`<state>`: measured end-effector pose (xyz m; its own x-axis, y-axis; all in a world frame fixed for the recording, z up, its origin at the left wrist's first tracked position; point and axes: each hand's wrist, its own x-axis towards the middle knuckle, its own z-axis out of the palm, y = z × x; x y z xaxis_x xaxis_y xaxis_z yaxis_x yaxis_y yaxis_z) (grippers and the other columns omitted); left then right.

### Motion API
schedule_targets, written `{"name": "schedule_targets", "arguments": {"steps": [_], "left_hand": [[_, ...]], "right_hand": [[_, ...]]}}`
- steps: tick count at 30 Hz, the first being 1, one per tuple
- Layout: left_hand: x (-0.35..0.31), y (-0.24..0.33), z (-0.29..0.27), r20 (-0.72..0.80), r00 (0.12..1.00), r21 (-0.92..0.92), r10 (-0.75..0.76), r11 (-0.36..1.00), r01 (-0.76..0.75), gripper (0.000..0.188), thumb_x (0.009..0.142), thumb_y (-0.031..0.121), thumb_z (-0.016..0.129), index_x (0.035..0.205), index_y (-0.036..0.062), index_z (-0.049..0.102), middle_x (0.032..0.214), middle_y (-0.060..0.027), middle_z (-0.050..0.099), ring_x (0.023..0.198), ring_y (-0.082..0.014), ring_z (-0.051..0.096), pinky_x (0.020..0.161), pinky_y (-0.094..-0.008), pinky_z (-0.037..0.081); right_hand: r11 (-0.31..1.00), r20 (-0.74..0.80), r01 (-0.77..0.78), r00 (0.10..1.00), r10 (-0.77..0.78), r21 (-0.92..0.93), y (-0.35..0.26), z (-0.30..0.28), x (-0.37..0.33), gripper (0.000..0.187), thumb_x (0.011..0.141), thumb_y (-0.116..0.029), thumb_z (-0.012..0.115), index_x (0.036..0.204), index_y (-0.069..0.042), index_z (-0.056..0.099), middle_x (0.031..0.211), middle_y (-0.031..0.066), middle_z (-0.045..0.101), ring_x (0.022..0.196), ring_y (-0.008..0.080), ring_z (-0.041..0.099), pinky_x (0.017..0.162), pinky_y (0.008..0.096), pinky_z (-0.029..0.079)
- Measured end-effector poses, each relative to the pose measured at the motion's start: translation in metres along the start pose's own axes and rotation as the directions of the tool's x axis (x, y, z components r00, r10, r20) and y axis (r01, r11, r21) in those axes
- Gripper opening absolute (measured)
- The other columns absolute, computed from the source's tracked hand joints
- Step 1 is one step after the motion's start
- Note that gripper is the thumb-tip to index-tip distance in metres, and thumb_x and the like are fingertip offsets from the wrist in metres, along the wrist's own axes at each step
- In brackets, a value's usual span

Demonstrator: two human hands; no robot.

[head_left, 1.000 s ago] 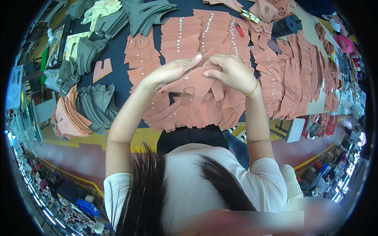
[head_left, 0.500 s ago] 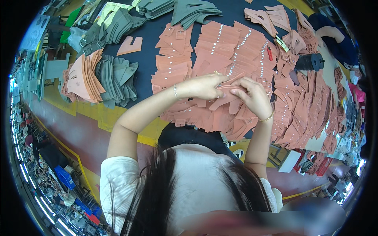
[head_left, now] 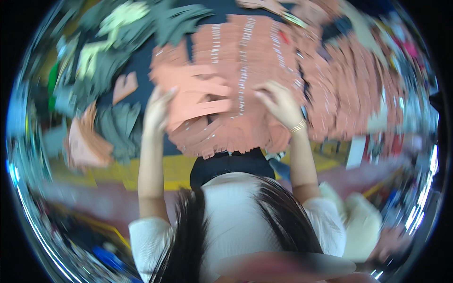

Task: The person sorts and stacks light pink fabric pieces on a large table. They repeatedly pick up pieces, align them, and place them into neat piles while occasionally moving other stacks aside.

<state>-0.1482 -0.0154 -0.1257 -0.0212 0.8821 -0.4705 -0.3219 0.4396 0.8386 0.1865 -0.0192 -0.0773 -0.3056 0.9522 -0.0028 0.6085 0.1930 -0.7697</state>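
Note:
My left hand (head_left: 158, 108) grips the left edge of a salmon-pink cut piece (head_left: 188, 87), which looks like a leather or fabric shoe upper part with long tabs pointing right. One or more similar pieces may lie with it; blur hides how many. It is held over the overlapping rows of pink pieces (head_left: 226, 129). Off to the right, my right hand (head_left: 281, 104) hovers over the rows with thumb and bent fingers apart and nothing visible in it. White dots run in lines (head_left: 244, 66) along the rows.
Grey-green cut pieces (head_left: 179, 21) lie at the far left, with another grey-green stack (head_left: 118, 129) nearer. A pink pile (head_left: 87, 144) sits beside that stack. A single pink piece (head_left: 125, 86) rests on the dark table. More pink pieces (head_left: 339, 94) cover the right side.
My hands have parted from working close together. My left hand is now farther left, holding a pink piece spread out. The whole view has shifted and blurred.

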Motion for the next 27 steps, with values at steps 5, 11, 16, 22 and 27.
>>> {"name": "schedule_targets", "arguments": {"steps": [5, 11, 16, 22, 27], "left_hand": [[0.000, 0.001, 0.000, 0.084, 0.996, -0.023, -0.041, 0.999, 0.043, 0.038, 0.095, 0.001, 0.054, 0.132, -0.0009, 0.045, 0.125, -0.0144, 0.058, 0.112, -0.0231, 0.060, 0.095, -0.0376, 0.052], [0.014, -0.007, 0.052, 0.237, 0.965, 0.088, -0.111, 0.992, 0.092, 0.027, 0.096, 0.005, 0.056, 0.122, 0.0019, 0.050, 0.119, -0.0135, 0.062, 0.108, -0.0212, 0.062, 0.093, -0.0358, 0.053], [0.012, -0.014, 0.131, 0.347, 0.926, 0.069, -0.145, 0.989, 0.129, 0.028, 0.095, 0.005, 0.057, 0.121, 0.0023, 0.049, 0.119, -0.0139, 0.061, 0.107, -0.0212, 0.063, 0.093, -0.0363, 0.053], [0.001, -0.053, 0.237, 0.389, 0.895, 0.024, -0.220, 0.973, 0.229, 0.025, 0.093, 0.003, 0.058, 0.116, -0.0018, 0.051, 0.112, -0.0129, 0.063, 0.104, -0.0210, 0.064, 0.092, -0.0358, 0.054], [0.011, -0.102, 0.324, 0.660, 0.686, -0.061, -0.307, 0.888, 0.457, 0.010, 0.092, 0.001, 0.059, 0.101, -0.0045, 0.060, 0.097, -0.0106, 0.065, 0.089, -0.0174, 0.065, 0.085, -0.0330, 0.056]], "right_hand": [[0.996, 0.081, -0.043, 0.996, 0.037, 0.081, 0.003, 0.029, -0.023, 0.018, 0.089, -0.018, 0.062, 0.100, -0.004, 0.064, 0.095, 0.0125, 0.065, 0.091, 0.0282, 0.066, 0.080, 0.0375, 0.051], [0.979, 0.060, -0.119, 0.992, 0.110, 0.165, 0.008, 0.041, -0.056, 0.017, 0.088, -0.016, 0.063, 0.100, -0.004, 0.063, 0.096, 0.0116, 0.065, 0.091, 0.0277, 0.066, 0.078, 0.0378, 0.052], [0.959, -0.032, -0.178, 0.981, 0.190, 0.221, 0.034, 0.023, -0.102, 0.015, 0.086, -0.016, 0.062, 0.096, -0.004, 0.064, 0.090, 0.0117, 0.065, 0.085, 0.0292, 0.065, 0.077, 0.0389, 0.051], [0.933, 0.024, -0.277, 0.960, 0.279, 0.231, 0.065, 0.000, -0.156, 0.015, 0.085, -0.015, 0.063, 0.095, -0.004, 0.062, 0.089, 0.0120, 0.064, 0.087, 0.0307, 0.065, 0.079, 0.0402, 0.051], [0.907, 0.070, -0.301, 0.953, 0.294, 0.295, 0.090, -0.010, -0.206, 0.016, 0.086, -0.018, 0.064, 0.095, -0.005, 0.060, 0.088, 0.0113, 0.064, 0.086, 0.0302, 0.065, 0.077, 0.0405, 0.051]]}}
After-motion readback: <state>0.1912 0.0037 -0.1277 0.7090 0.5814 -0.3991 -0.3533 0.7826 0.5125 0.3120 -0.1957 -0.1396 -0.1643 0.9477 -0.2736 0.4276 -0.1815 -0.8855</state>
